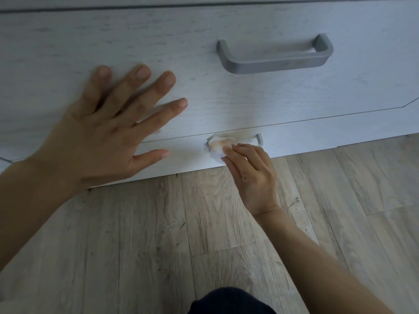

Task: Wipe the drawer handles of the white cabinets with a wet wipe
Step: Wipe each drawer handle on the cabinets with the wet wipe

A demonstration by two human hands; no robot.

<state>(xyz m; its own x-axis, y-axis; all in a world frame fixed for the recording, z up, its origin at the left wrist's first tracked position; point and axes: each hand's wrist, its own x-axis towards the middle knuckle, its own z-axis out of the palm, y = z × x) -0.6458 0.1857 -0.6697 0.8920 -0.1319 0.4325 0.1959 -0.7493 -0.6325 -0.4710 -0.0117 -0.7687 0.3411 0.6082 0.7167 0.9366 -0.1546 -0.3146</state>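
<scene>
A white cabinet (294,105) with wood-grain drawer fronts fills the upper half of the view. The upper drawer carries a grey bar handle (274,62). On the bottom drawer, a smaller grey handle (259,139) is mostly covered by a crumpled white wet wipe (217,147) with a brownish stain. My right hand (251,175) pinches the wipe against that lower handle. My left hand (108,123) lies flat with spread fingers on the drawer front, left of both handles.
Light wood-look laminate floor (226,234) runs from the cabinet base toward me. A dark piece of clothing (229,301) shows at the bottom edge.
</scene>
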